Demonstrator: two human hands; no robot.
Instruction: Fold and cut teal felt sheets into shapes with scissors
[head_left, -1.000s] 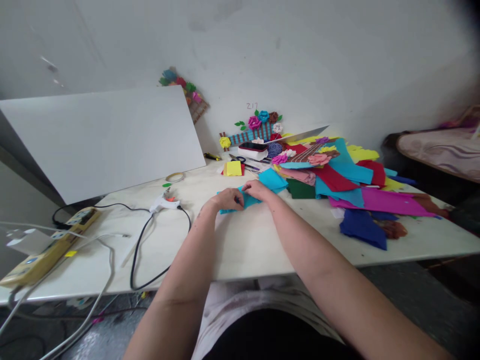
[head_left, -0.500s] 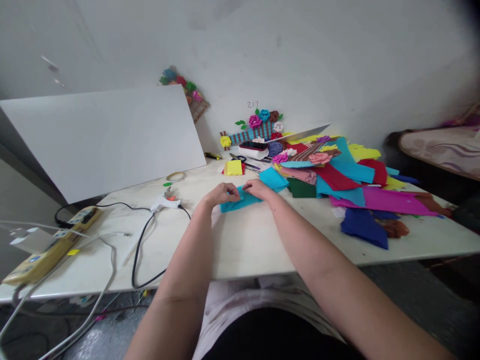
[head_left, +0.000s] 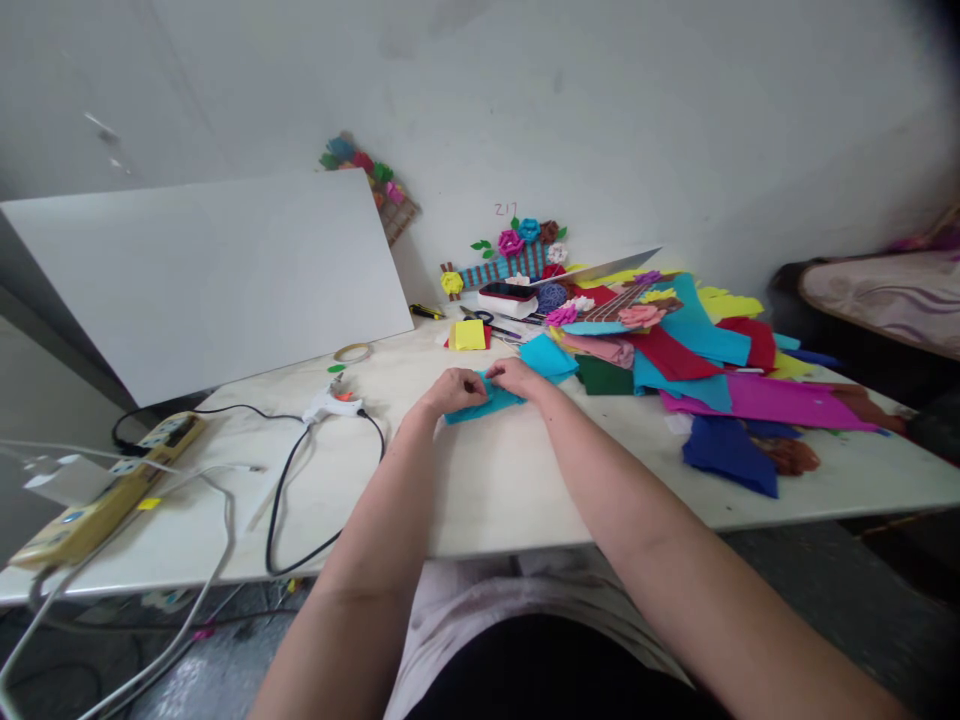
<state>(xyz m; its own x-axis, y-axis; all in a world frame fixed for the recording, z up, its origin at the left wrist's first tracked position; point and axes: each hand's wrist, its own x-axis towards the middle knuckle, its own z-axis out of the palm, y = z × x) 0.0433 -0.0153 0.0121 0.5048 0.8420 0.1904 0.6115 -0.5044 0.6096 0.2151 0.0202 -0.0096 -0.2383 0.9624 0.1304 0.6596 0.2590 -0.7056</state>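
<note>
Left hand (head_left: pixel 452 390) and right hand (head_left: pixel 517 378) meet on the felt piece (head_left: pixel 487 407), mid-table (head_left: pixel 495 490); glue gun (head_left: pixel 330 405) just left, power strip (head_left: pixel 105 495) far left, felt heap (head_left: pixel 697 370) right, board (head_left: pixel 202 280) leaning behind

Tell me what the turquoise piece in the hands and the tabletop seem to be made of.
The turquoise piece looks like matte felt or foam sheet: no shine, folding limply. The tabletop seems pale marble or laminate: smooth, faint mottling.
</note>
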